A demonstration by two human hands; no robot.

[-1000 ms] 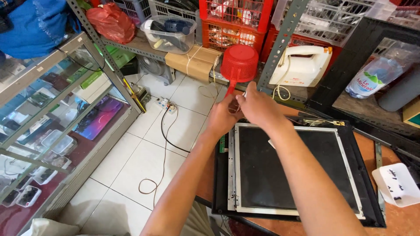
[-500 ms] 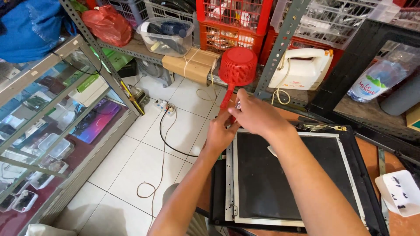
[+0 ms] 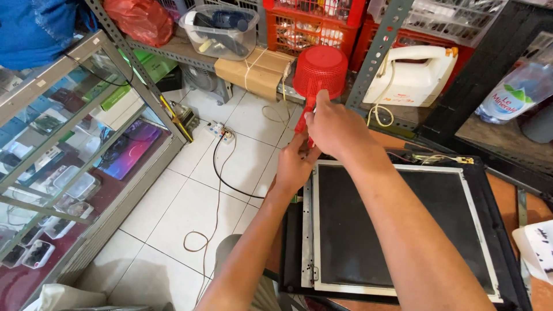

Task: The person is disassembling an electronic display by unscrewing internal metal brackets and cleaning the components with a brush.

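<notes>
A flat dark screen panel [image 3: 397, 224] in a grey metal frame lies on a black back cover on the brown table [image 3: 506, 198]. My left hand [image 3: 295, 164] and my right hand [image 3: 334, 126] meet at the panel's far left corner. My right hand is closed around the red handle of a tool whose tip is hidden behind my fingers. My left hand rests at that corner, fingers curled beside the handle. A red perforated plastic basket [image 3: 320, 72] hangs just behind my hands.
A metal rack behind holds a red crate [image 3: 314, 26], a clear tub [image 3: 222, 26], a cardboard bundle [image 3: 253, 72] and a white plastic jug [image 3: 412, 75]. A glass display case [image 3: 63, 155] stands left. Cables [image 3: 219, 173] trail over the white tiled floor. A water bottle [image 3: 512, 92] sits far right.
Both hands have stayed at the panel's far left corner. My right hand has shifted slightly over the left, and the camera has tilted a little.
</notes>
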